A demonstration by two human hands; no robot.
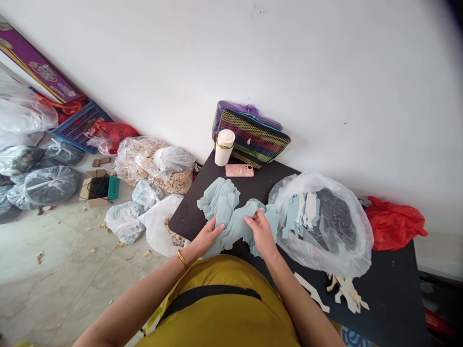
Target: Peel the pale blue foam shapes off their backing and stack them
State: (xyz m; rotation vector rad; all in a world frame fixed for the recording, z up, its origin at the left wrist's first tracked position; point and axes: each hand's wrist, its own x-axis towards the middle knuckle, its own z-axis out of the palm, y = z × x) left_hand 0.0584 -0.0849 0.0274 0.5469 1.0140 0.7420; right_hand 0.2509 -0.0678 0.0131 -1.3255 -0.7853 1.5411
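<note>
Centrally, left hand (pixel 207 238) and right hand (pixel 263 235) pinch thin pale-blue cut-out pieces (pixel 237 225) over the near edge of a black rectangular table (pixel 392 294), fanned pale-blue pile (pixel 217 195) beyond, pink rectangular phone (pixel 233 170), white lidded cup (pixel 223 153) by the far-left corner.

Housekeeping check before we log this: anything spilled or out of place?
Yes: beige scraps lie loose on the floor left of the table, while similar-looking ones sit in a clear bag nearby. Looks like spillage, though I can't be sure.
</note>
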